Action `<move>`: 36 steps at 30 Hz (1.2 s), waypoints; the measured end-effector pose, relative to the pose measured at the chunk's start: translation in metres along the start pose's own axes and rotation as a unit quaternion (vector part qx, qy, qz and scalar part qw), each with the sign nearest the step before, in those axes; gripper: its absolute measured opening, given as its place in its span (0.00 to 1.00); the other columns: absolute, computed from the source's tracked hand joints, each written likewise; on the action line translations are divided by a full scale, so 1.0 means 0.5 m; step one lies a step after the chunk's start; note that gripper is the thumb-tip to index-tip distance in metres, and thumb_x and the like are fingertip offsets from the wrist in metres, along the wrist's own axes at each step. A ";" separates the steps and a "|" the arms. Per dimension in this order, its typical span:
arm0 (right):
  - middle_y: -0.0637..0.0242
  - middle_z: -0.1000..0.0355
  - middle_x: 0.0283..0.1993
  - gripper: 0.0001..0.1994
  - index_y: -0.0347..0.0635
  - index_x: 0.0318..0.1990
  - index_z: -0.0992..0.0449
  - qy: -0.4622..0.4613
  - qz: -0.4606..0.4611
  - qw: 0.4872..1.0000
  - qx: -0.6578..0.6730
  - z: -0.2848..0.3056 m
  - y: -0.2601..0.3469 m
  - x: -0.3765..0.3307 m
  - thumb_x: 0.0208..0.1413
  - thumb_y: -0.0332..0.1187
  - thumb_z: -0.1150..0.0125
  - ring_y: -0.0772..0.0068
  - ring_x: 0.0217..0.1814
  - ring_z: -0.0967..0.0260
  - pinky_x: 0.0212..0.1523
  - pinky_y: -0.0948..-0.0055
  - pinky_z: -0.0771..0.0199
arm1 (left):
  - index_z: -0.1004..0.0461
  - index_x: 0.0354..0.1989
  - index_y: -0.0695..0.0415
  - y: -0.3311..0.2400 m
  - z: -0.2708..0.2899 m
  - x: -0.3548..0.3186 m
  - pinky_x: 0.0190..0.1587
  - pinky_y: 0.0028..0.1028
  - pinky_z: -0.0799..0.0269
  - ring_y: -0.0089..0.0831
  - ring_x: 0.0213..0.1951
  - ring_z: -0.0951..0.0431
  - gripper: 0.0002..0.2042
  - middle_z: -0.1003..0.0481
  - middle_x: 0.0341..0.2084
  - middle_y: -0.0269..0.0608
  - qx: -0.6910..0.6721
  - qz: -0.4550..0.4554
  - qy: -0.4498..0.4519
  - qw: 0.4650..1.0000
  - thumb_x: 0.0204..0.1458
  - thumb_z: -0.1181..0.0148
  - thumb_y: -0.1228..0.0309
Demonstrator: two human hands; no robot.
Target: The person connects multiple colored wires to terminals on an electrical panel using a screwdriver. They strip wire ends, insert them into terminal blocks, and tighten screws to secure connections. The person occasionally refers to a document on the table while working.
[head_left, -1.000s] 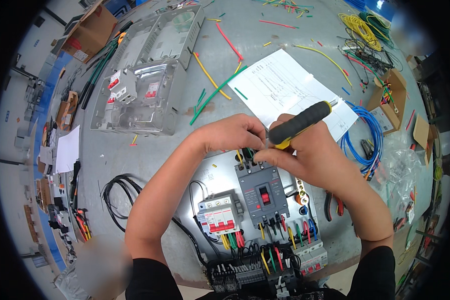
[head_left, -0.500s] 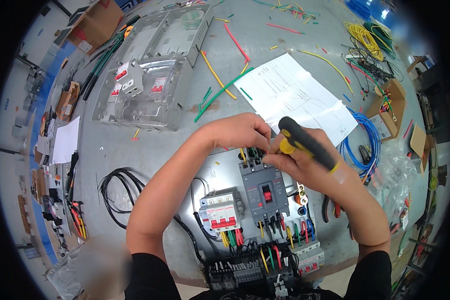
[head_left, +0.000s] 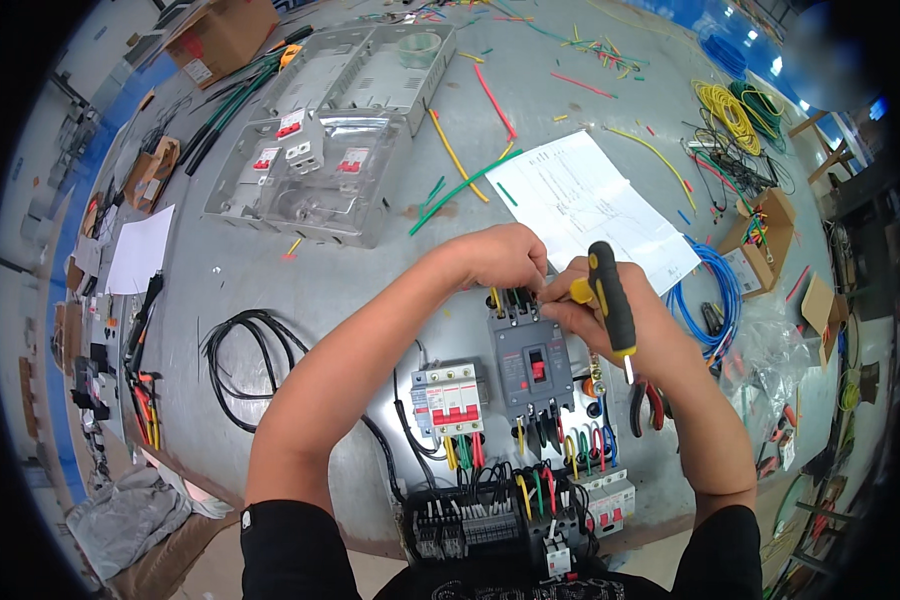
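At the top terminals of a grey moulded-case circuit breaker (head_left: 525, 350) with a red toggle, both my hands come together. My left hand (head_left: 508, 257) has its fingers closed in a pinch there; whatever lies in them is hidden. Tucked in my right hand (head_left: 642, 305) is a screwdriver (head_left: 611, 295) with a black and yellow handle, its metal tip toward me. The thumb and fingertips of that hand pinch close to the left fingertips. Short coloured wires come off the breaker's lower terminals, and a white breaker with red toggles (head_left: 452, 402) stands to its left.
A printed sheet (head_left: 590, 205) lies beyond my hands. At the far left is a grey enclosure with a clear cover (head_left: 335, 175). Coiled black cable (head_left: 245, 365) lies left, a blue wire coil (head_left: 715, 300) right, red-handled pliers (head_left: 648, 408) near my right forearm. Terminal blocks (head_left: 470, 530) sit close to me.
The screwdriver has swung from a slant to nearly upright in my right hand, and its shaft now shows. Both hands stay at the breaker's top. The whole view has shifted slightly.
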State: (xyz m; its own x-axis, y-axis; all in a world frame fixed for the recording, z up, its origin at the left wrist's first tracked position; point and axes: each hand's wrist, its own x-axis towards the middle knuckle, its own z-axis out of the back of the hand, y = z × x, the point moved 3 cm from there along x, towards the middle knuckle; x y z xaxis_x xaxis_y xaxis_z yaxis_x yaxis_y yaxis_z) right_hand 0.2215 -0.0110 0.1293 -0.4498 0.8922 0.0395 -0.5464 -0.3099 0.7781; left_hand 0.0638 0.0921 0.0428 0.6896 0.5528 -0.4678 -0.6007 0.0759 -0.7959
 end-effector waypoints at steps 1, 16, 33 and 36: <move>0.54 0.21 0.37 0.09 0.35 0.41 0.19 -0.005 0.000 1.000 -0.006 0.000 0.002 0.000 0.57 0.28 0.27 0.52 0.36 0.22 0.40 0.59 0.21 | 0.15 0.38 0.58 -0.004 -0.002 -0.001 0.37 0.30 0.25 0.25 0.33 0.22 0.08 0.17 0.32 0.35 -0.006 0.009 -0.002 1.000 0.49 0.29 0.71; 0.57 0.21 0.34 0.14 0.39 0.42 0.18 -0.026 0.004 0.999 -0.045 0.019 0.025 0.000 0.53 0.35 0.21 0.58 0.34 0.21 0.37 0.63 0.22 | 0.18 0.34 0.60 0.031 -0.018 -0.004 0.39 0.27 0.27 0.22 0.35 0.23 0.05 0.19 0.31 0.34 -0.043 -0.032 -0.078 0.996 0.51 0.30 0.73; 0.55 0.23 0.29 0.15 0.34 0.32 0.17 -0.092 0.060 0.993 -0.048 -0.001 -0.010 0.014 0.55 0.39 0.23 0.53 0.30 0.23 0.34 0.59 0.24 | 0.18 0.43 0.61 0.047 -0.024 0.021 0.43 0.27 0.22 0.23 0.37 0.19 0.08 0.17 0.36 0.35 -0.064 -0.030 -0.084 0.994 0.58 0.34 0.71; 0.55 0.23 0.29 0.15 0.34 0.35 0.17 -0.087 0.044 0.993 -0.070 -0.004 -0.019 0.004 0.54 0.40 0.23 0.53 0.31 0.22 0.35 0.59 0.23 | 0.18 0.44 0.62 0.006 -0.010 -0.027 0.44 0.29 0.22 0.25 0.38 0.18 0.10 0.16 0.39 0.38 -0.013 -0.029 -0.140 0.990 0.58 0.35 0.70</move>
State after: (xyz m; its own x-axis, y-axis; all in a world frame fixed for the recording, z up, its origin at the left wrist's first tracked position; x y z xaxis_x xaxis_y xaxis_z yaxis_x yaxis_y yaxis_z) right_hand 0.2244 -0.0066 0.1210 -0.3780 0.8993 0.2201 -0.6088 -0.4205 0.6727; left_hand 0.0545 0.0808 0.0447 0.5809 0.7571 -0.2988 -0.5504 0.0949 -0.8295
